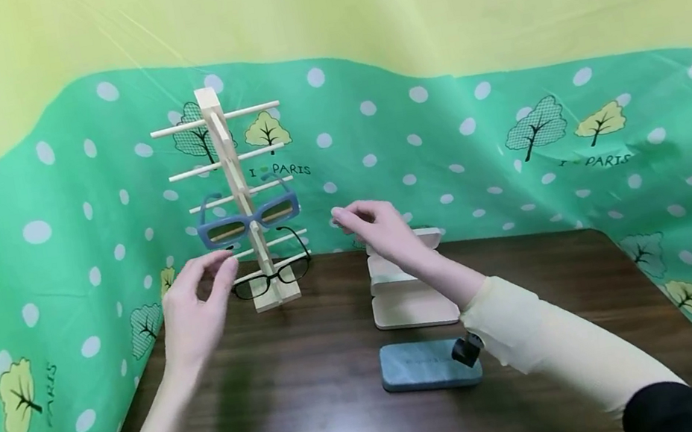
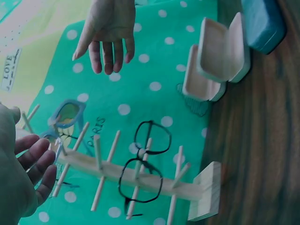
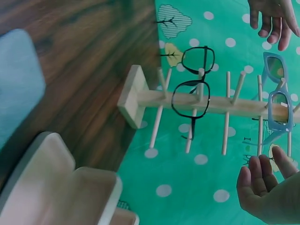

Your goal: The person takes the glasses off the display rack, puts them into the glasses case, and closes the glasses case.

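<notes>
A wooden glasses stand with rows of pegs rises at the back left. Blue-framed sunglasses hang at its middle, and black-rimmed glasses rest lower down near the base. My left hand is just left of the stand, thumb and fingers loosely bent near the eyewear; in the left wrist view its relaxed fingers overlap the blue sunglasses. My right hand hovers right of the stand, holding nothing. In the right wrist view its fingers are loosely curled below the sunglasses.
Opened pale-lined glasses cases stand on the dark wooden table, under my right forearm. Nearer lies a closed blue case. A green and yellow patterned cloth hangs behind and along the sides.
</notes>
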`<act>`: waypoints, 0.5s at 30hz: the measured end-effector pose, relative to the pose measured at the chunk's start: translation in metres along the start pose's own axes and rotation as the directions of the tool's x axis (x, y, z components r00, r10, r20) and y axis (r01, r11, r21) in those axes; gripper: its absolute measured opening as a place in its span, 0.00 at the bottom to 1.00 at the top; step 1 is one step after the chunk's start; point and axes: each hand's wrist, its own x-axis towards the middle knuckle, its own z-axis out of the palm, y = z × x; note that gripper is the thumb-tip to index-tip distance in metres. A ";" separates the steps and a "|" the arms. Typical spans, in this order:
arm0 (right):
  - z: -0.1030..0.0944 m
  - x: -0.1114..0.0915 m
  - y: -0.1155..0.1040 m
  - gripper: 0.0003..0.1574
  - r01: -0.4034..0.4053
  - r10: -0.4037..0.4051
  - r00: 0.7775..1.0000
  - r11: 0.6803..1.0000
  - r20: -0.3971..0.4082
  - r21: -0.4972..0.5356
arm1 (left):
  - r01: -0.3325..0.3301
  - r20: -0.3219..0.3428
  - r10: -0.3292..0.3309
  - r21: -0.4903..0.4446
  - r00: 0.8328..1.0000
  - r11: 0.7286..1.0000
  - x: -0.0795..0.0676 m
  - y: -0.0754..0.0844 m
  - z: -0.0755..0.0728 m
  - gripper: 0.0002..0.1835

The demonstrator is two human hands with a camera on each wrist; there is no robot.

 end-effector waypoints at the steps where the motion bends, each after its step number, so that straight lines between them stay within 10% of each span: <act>1: 0.002 0.004 -0.002 0.24 -0.005 0.005 1.000 1.000 -0.001 0.009 | 0.021 -0.011 -0.021 -0.001 1.000 1.000 0.003 0.000 -0.001 0.14; 15: 0.025 0.048 -0.023 0.30 -0.118 0.111 0.992 0.987 0.064 0.107 | 0.337 -0.027 -0.337 -0.005 0.941 0.942 0.037 -0.012 -0.019 0.30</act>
